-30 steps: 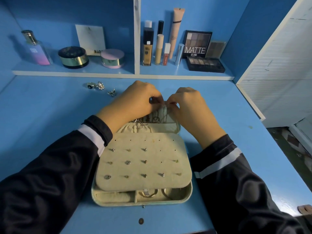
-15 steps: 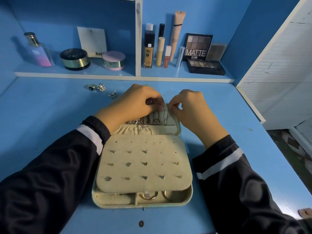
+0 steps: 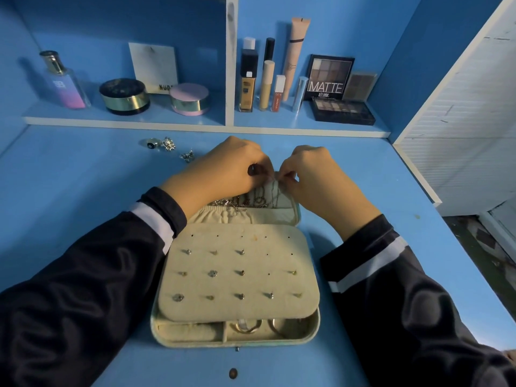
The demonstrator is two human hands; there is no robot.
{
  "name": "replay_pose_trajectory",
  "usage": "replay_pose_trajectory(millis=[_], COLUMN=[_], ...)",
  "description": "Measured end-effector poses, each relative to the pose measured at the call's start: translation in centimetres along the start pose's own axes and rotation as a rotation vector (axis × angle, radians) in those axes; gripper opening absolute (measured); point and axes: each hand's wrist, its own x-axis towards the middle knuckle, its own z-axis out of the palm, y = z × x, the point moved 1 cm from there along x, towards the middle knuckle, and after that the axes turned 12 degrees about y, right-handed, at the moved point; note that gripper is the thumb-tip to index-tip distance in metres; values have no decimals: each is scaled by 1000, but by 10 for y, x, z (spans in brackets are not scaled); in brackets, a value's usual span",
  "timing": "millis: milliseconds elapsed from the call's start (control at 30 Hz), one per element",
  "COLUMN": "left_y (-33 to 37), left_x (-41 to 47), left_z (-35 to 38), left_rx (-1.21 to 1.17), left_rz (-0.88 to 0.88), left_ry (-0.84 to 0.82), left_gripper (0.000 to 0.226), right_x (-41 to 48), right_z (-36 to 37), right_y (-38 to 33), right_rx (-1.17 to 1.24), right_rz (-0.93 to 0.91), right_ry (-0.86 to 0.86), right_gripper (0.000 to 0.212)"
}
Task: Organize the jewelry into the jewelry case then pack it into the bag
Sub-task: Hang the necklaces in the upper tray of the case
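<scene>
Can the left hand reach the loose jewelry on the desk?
Probably yes: the loose jewelry lies on bare desk just beyond the left hand, nothing between, though it is pinching a chain.

Perfume bottle [image 3: 62,81], black jar [image 3: 124,96], pink jar [image 3: 190,99], MATTE palette [image 3: 329,76] on shelf [image 3: 167,122].

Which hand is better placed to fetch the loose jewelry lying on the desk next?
Left, probably. The loose silver pieces lie beside the left hand; the right hand would cross the jewelry case. Both pinch a necklace now.
</scene>
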Motion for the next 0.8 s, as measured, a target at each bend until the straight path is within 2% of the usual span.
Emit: replay_pose_trajectory(millis=[200, 567, 800], left_y=[6, 7, 8], left_x=[4, 6, 2], left_z=[-2, -6, -8], left_rx=[80, 58, 24], left_rz=[1, -62, -59], left_ry=[-50, -124, -170], left_gripper=[16, 20, 28], right_x=[4, 5, 2], right_z=[-3, 1, -8], right_y=[-9, -8, 2], right_rx=[-133, -146, 91], right_rz=[-23, 15, 134], right_ry=[-71, -101, -182], right_gripper=[21, 15, 15])
